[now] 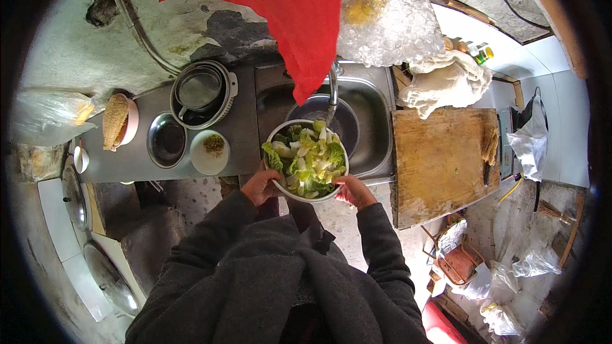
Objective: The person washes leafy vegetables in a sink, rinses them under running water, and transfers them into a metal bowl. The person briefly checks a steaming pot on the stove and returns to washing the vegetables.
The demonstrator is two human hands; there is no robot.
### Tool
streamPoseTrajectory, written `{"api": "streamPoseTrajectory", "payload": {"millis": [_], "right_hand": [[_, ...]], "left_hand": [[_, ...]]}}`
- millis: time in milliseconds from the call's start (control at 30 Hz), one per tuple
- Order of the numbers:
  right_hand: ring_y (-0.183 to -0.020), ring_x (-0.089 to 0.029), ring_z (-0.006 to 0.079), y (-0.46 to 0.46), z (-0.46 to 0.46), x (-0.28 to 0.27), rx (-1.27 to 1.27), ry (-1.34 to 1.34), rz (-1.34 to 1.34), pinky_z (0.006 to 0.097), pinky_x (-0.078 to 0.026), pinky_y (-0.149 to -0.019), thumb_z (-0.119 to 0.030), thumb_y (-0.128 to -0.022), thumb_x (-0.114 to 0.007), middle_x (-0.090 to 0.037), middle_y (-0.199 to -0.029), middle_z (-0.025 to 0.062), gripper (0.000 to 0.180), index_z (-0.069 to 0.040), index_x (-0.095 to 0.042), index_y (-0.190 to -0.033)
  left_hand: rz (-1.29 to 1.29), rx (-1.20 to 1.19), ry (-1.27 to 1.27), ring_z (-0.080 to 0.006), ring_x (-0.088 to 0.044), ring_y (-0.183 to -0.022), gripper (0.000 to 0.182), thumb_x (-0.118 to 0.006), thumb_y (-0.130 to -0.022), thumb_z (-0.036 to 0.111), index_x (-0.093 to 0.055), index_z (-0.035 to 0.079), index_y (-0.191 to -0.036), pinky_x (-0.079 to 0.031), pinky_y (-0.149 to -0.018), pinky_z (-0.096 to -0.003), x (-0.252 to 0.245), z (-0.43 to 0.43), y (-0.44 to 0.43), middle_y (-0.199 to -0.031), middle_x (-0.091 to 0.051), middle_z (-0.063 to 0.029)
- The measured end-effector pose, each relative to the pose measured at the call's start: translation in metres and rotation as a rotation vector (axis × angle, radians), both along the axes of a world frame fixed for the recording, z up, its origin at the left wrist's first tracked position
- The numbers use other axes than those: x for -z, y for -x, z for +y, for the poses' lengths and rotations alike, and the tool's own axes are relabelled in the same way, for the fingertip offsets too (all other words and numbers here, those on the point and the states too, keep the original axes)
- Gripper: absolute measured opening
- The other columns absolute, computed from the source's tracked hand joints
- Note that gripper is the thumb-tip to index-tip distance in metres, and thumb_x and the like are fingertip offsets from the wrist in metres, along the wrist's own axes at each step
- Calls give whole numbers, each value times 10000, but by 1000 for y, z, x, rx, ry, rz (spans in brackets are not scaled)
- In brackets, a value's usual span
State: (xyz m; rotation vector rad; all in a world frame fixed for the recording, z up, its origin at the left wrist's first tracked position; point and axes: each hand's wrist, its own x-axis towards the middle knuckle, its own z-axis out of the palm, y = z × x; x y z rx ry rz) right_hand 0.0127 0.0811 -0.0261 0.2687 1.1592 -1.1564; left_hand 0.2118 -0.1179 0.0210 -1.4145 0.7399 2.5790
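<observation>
Between my two hands is a white bowl (pixel 306 198) filled with cut leafy greens (pixel 308 157), pale stems mixed with green leaves. My left hand (pixel 260 184) grips its lower left rim. On the lower right rim, my right hand (pixel 354 192) has hold of it, thumb over the edge. The bowl is in front of my body, over the front edge of a steel sink (pixel 375 153), and hides part of it. Behind it a round metal basin (pixel 351 122) sits in the sink under the faucet (pixel 333 87).
Left of the sink, the steel counter (pixel 239 153) carries stacked colanders (pixel 229 100), a metal bowl (pixel 167 145) and a white bowl with dark green bits (pixel 209 162). At right lies a wooden cutting board (pixel 440 167) with a knife (pixel 486 173). A red cloth (pixel 306 19) hangs overhead.
</observation>
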Motion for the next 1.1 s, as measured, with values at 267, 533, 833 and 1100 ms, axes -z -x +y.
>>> {"api": "streamPoseTrajectory", "payload": {"millis": [267, 533, 833, 1100], "right_hand": [[-1198, -343, 299, -17, -40, -41, -115, 168, 1389, 392, -294, -992, -275, -606, -740, -377, -1257, 215, 932, -11, -246, -1350], [-1168, -346, 435, -36, -100, -44, -453, 143, 1440, 431, -338, -962, -129, -496, -753, -331, -1276, 271, 836, -158, -421, -1263], [-929, -548, 314, 9, -97, 24, 177, 240, 1264, 331, -435, -798, 20, -601, -657, -545, -996, 105, 454, -73, -553, -1033], [-940, -537, 331, 56, -96, 29, -152, -270, 1463, 364, -441, -841, -152, -646, -691, -529, -1016, 183, 588, -60, -463, -1179]], "left_hand": [[-109, -9, 202, -249, -564, -914, 546, -529, -762, 120, -251, 138, -1231, -516, -726, -461, -18, -8, 13, -1009, -494, -126], [-100, 55, 412, -252, -557, -917, 800, -550, -728, 102, -67, 238, -1351, -509, -699, -435, -24, -8, 20, -1138, -423, -106], [-113, 55, 347, -254, -529, -971, 819, -561, -711, 75, -72, 199, -1356, -503, -681, -444, -21, -16, 22, -1165, -411, -120], [-194, 126, 440, -269, -522, -975, 842, -570, -694, 108, -75, 229, -1364, -484, -728, -487, -36, -14, 23, -1181, -408, -121]]}}
